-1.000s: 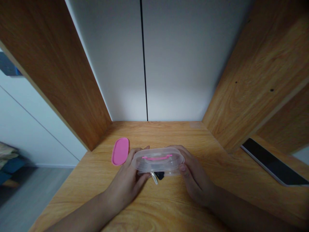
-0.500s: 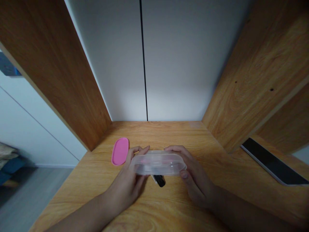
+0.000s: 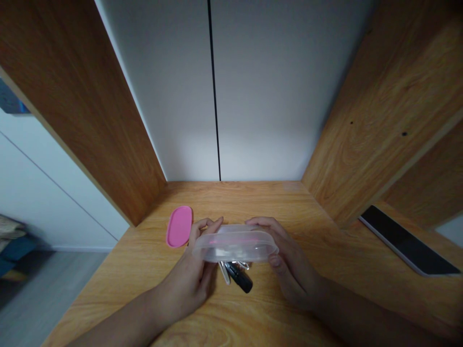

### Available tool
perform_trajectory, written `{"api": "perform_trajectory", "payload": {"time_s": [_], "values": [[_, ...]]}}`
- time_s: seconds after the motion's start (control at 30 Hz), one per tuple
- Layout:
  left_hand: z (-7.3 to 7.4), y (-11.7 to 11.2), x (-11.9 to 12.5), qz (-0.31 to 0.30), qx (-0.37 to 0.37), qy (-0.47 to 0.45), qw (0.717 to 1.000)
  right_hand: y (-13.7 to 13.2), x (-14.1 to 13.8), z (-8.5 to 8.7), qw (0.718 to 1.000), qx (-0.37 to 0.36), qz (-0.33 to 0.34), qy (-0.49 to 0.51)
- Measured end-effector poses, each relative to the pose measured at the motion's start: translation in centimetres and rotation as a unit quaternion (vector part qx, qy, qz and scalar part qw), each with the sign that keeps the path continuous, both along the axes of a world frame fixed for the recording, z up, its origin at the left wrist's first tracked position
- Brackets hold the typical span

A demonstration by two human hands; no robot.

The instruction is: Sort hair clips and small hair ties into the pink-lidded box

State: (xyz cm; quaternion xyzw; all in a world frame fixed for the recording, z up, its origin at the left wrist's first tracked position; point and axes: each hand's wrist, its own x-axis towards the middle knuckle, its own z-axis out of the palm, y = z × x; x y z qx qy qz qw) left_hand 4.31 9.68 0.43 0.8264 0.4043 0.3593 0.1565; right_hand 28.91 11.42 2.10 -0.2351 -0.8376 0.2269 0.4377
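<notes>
Between my two hands is a clear plastic container [image 3: 235, 246], tilted on its side above the table. My left hand [image 3: 197, 265] grips its left end, and my right hand [image 3: 289, 260] grips the right end with the thumb at the lower edge. Below the container, a black cylindrical item [image 3: 240, 278] lies on the wood, with a thin pale stick [image 3: 224, 273] to its left. A small shiny item [image 3: 244, 264] shows just under the container; its kind cannot be made out. The container hides the rest of these things. Left of my left hand lies a pink lid [image 3: 179, 226].
The wooden table [image 3: 253, 197] meets a white panel [image 3: 267, 96] at the back. Wooden boards rise on both sides. A dark flat device [image 3: 408, 238] with a pale edge lies at the far right.
The black item has slid further out toward me from under the container. The pale stick and the shiny item now show more. My hands keep their hold on the container.
</notes>
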Motion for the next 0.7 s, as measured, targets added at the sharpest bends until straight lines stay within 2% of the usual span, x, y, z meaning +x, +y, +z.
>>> {"api": "perform_trajectory", "payload": {"time_s": [0.23,0.43,0.6,0.7], "values": [[-0.23,-0.05,-0.05,-0.002,0.016,0.002,1.0,-0.13,0.13,-0.38,0.999,0.0,-0.031,-0.007],[-0.39,0.06,0.16,0.006,0.026,-0.008,1.0,-0.18,0.1,-0.54,1.0,-0.007,-0.023,-0.018],[-0.1,0.16,0.15,0.046,0.059,-0.025,0.997,-0.15,0.08,-0.85,0.999,-0.004,-0.039,-0.003],[0.16,0.21,0.01,0.054,0.04,-0.033,0.997,0.05,0.14,-0.98,0.997,-0.024,-0.073,0.027]]}}
